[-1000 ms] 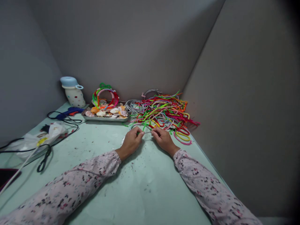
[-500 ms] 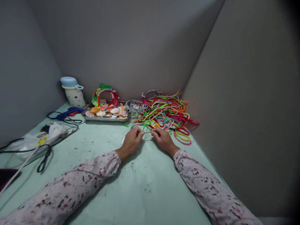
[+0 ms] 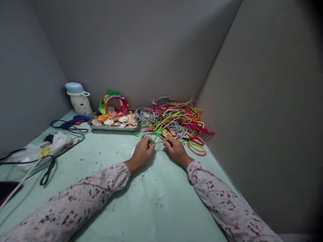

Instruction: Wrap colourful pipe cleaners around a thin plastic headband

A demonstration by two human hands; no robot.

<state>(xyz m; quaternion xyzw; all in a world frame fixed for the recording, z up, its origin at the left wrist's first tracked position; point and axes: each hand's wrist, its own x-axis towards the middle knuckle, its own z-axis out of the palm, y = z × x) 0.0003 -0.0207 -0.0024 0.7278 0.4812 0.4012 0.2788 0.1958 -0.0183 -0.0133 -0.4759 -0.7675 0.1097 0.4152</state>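
Observation:
My left hand (image 3: 142, 150) is closed in a pinch around a green pipe cleaner (image 3: 156, 136) where it meets a thin grey wire ring (image 3: 158, 142). One free end of the green strand stands up between my hands. My right hand (image 3: 176, 151) pinches the same ring a short way to the right. The ring's far side shows a dark red wrapped stretch. Both hands hover just over the table's middle, and my fingers hide parts of the ring. A small white round thing (image 3: 132, 152) lies partly behind my left wrist.
Behind my hands spreads a heap of coloured pipe cleaners (image 3: 176, 117), with coiled grey wire (image 3: 146, 114) beside it. A metal tray (image 3: 113, 128) holds shells and wrapped hoops (image 3: 124, 106). Further left are a bottle (image 3: 80, 103), blue-handled tool (image 3: 73, 121), plastic bag (image 3: 30, 155) and black cable (image 3: 46, 174).
The green strand near my left fingertips has shifted, and a green bit now shows at the left thumb along the wire. Both hands stay nearly in place.

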